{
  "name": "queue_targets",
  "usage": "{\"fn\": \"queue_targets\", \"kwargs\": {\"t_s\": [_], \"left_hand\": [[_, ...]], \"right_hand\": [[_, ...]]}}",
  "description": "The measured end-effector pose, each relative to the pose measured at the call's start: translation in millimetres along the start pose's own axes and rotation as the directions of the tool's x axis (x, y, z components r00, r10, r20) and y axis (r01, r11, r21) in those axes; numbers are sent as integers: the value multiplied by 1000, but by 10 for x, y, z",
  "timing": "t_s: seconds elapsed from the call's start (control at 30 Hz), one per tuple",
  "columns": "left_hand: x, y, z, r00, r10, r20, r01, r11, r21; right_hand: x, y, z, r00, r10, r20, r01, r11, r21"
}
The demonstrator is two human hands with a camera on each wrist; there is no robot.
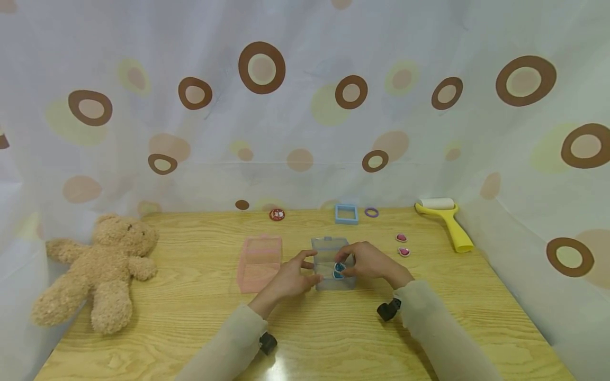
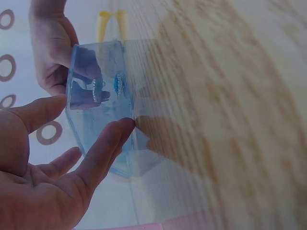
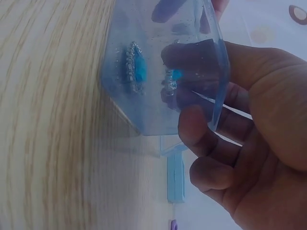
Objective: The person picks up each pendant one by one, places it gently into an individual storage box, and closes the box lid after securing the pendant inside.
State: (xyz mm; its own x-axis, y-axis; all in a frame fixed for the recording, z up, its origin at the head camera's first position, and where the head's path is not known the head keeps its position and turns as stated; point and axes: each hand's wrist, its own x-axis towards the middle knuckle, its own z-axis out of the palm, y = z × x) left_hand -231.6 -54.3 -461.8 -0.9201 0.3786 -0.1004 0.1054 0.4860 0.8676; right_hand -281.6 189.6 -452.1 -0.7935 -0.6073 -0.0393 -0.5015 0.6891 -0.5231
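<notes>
Clear blue box (image 1: 332, 263) sits mid-table, just right of the pink box (image 1: 259, 263). Your right hand (image 1: 369, 262) reaches into it with fingers curled, pinching a blue gem (image 3: 173, 76); a second blue gem (image 3: 135, 67) already lies on the box floor. Your left hand (image 1: 292, 279) is open, straight fingertips (image 2: 125, 125) only touching the box's left wall, not gripping it.

Risks: the box is light, so pushing down or sideways with the right hand could slide or tip it, since the left hand only braces one side. A loose pinch could drop the gem onto the table, and it could roll toward the two pink gems (image 1: 402, 245) on the right.
</notes>
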Motion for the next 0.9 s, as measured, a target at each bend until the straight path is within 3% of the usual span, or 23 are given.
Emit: {"fn": "queue_targets", "kwargs": {"t_s": [0.53, 0.9], "left_hand": [[-9, 4, 1, 1000, 3, -3, -3, 1000, -14], [-34, 26, -72, 1000, 13, -5, -13, 999, -33]], "right_hand": [[-18, -19, -45, 1000, 4, -15, -4, 1000, 1], [-75, 48, -192, 996, -14, -84, 18, 998, 52]]}}
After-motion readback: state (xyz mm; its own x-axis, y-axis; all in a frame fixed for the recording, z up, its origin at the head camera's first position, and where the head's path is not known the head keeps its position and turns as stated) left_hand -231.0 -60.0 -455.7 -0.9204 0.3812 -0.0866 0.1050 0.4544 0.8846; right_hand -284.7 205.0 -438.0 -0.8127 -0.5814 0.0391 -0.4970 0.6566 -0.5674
